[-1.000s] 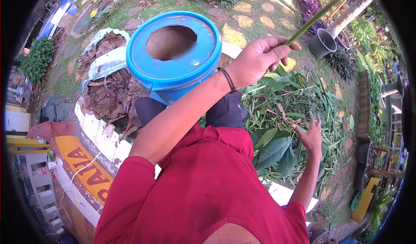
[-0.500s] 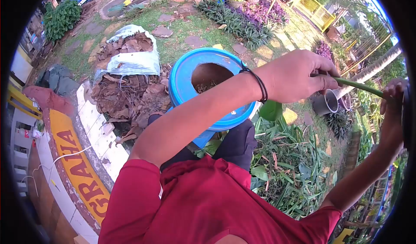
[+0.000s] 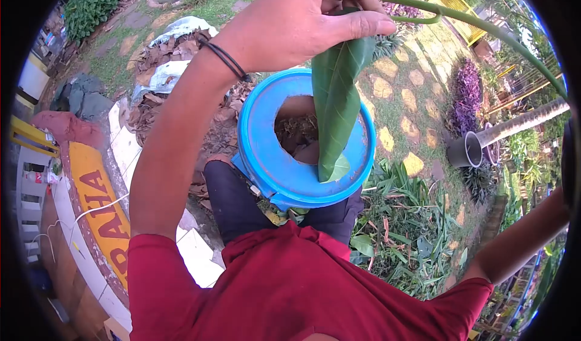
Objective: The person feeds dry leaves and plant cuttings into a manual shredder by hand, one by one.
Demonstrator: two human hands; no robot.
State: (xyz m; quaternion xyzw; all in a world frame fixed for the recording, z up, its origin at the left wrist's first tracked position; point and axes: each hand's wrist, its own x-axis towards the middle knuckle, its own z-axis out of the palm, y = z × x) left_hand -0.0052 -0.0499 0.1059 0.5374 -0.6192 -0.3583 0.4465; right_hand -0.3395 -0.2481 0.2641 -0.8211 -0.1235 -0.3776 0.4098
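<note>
My left hand (image 3: 315, 23), with a dark band on its wrist, is closed, thumb against fingers, on a large green leaf (image 3: 340, 90) near its stalk. The leaf hangs down over a blue bucket (image 3: 257, 150), its tip in front of the lid's right side. A round hole in the lid shows dry brown plant matter (image 3: 296, 132) inside. From beside my left fingers a thick green stem (image 3: 484, 26) with a short side stalk runs to the right edge. My right forearm (image 3: 520, 238) reaches that edge; the right hand itself is out of sight.
Cut green leaves and stalks (image 3: 405, 232) lie in a pile right of the bucket. Dry brown leaves and a white sack (image 3: 169, 75) are at its left. A grey pot (image 3: 466, 150) lies tipped near a pale trunk (image 3: 526, 120). My knees flank the bucket.
My left hand has moved left and up, closer to me, and a hanging leaf now shows in it. The stem has shifted upward. My right hand has gone out of view at the right.
</note>
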